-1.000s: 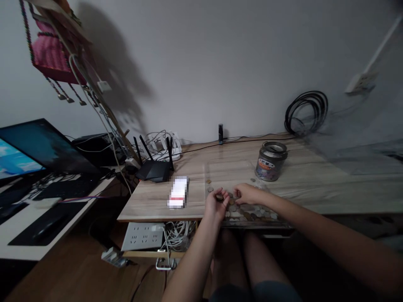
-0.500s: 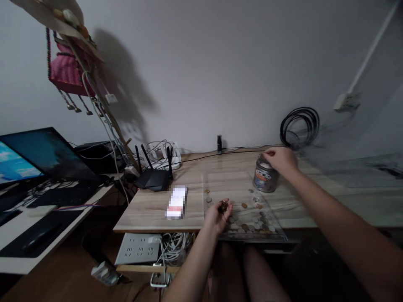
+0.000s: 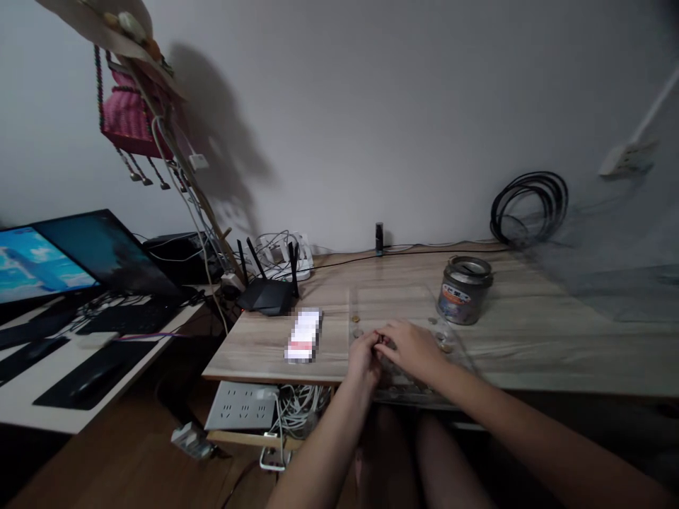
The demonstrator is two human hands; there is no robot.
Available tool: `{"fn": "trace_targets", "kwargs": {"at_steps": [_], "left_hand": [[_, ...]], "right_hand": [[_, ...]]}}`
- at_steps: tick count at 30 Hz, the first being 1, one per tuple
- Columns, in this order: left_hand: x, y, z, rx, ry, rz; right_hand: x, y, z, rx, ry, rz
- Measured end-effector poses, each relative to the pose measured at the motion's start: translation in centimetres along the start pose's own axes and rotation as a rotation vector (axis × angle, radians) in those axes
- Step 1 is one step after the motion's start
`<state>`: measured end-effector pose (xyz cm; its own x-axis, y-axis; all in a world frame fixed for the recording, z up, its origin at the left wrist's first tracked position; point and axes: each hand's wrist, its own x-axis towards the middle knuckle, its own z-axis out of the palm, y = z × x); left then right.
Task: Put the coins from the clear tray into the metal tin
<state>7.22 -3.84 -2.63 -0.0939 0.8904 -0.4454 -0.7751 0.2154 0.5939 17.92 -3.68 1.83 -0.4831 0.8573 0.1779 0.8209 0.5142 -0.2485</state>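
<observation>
Worktop [image 3: 334,276]: wood-grain, against a pale wall [image 3: 361,127].
Left hand [image 3: 365,355]: cupped, fingers curled; cannot tell what it holds.
Right hand [image 3: 414,346]: fingers bent, meeting the left's; grip hidden.
Coins [image 3: 356,319]: scattered on a clear tray [image 3: 392,304], some beside the hands.
Tin can [image 3: 462,300]: upright, near the tray.

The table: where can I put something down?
Right of the tin there's bare wood, plus a narrow strip between phone and clear tray. It's crowded where left hand and right hand meet among coins.
</observation>
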Motion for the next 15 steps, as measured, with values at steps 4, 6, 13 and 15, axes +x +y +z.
{"fn": "trace_targets", "kwargs": {"at_steps": [4,6,13,15], "left_hand": [[-0.3,1.0,2.0,0.024,-0.016,-0.114],[-0.3,1.7,3.6,0.060,-0.070,-0.142],[1.8,3.2,8.8,0.132,-0.307,-0.322],[3.0,3.6,9.2,0.190,-0.356,-0.326]], "right_hand": [[-0.4,0.8,0.4,0.005,0.100,0.020],[-0.1,2.1,-0.3,0.058,0.204,0.028],[1.9,7.5,-4.5,0.068,0.545,0.138],[2.8,11.1,-5.7,0.053,0.647,0.277]]}}
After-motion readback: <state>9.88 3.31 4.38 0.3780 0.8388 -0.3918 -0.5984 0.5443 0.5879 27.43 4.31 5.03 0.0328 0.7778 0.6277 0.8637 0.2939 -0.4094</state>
